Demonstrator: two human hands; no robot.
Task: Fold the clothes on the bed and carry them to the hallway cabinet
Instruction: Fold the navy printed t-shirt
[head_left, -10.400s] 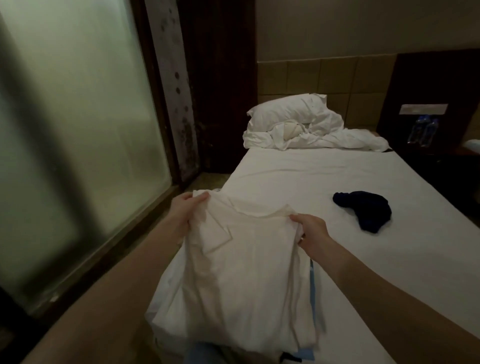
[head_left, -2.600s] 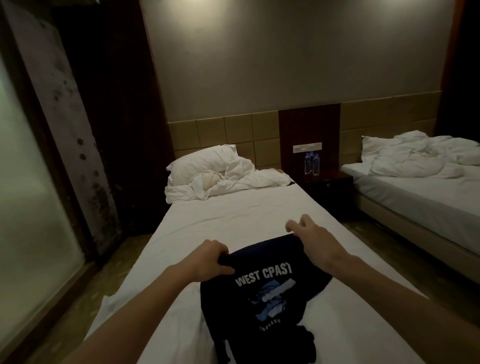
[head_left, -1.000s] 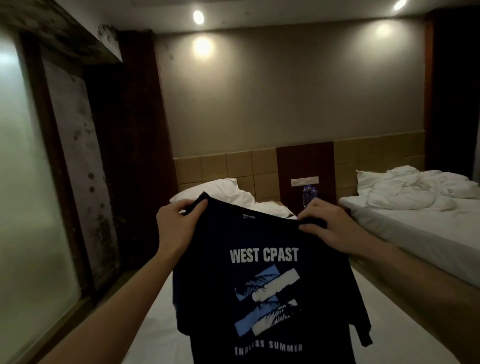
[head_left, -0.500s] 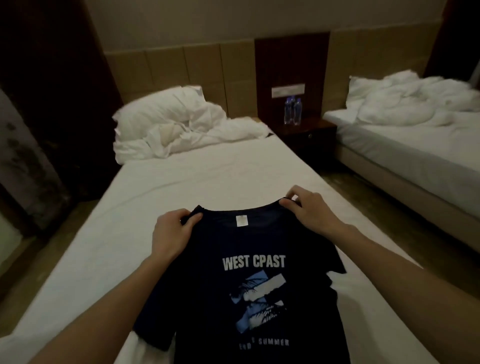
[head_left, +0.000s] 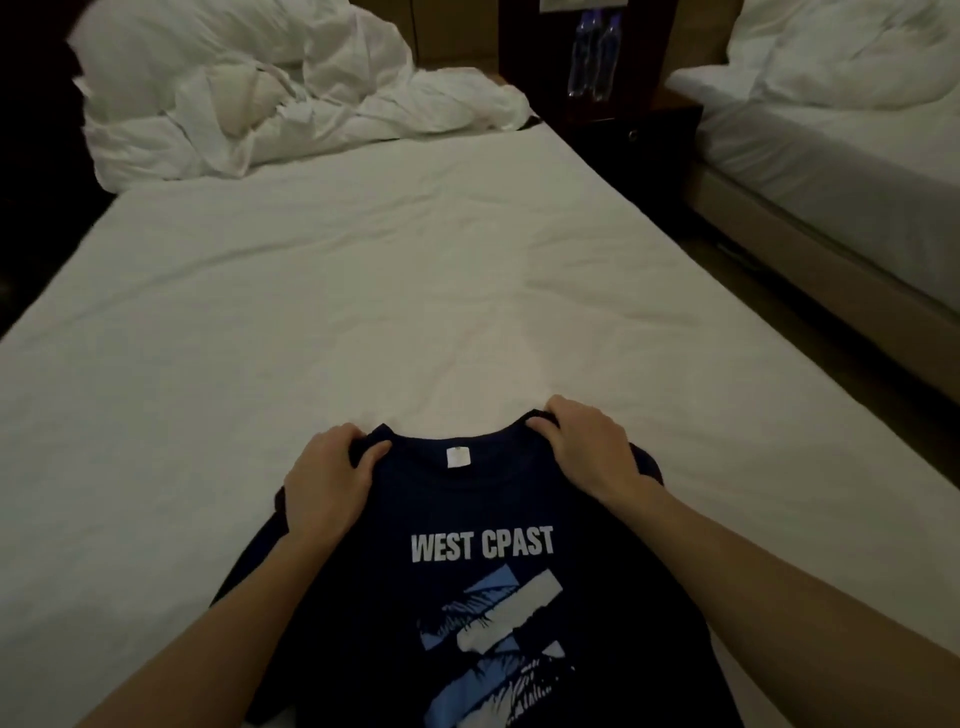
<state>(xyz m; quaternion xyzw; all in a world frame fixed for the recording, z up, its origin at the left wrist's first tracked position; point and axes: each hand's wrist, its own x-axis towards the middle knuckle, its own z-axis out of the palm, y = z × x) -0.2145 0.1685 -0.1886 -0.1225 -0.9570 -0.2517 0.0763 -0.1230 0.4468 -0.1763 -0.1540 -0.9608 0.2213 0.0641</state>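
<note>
A dark navy T-shirt (head_left: 467, 587) with white lettering and a blue-and-white print lies face up on the white bed (head_left: 322, 291), its collar pointing away from me. My left hand (head_left: 330, 480) pinches the left shoulder beside the collar. My right hand (head_left: 589, 449) grips the right shoulder beside the collar. Both hands rest low, against the mattress. The shirt's lower part runs out of view at the bottom.
A crumpled white duvet and pillow (head_left: 260, 88) sit at the head of the bed. A dark nightstand (head_left: 628, 130) with two water bottles (head_left: 592, 52) stands to the right, then a second bed (head_left: 841, 156) across a narrow floor gap.
The shirt, held up in the air a second ago, has come down and now lies spread on the bed. Both hands keep their hold on its shoulders.
</note>
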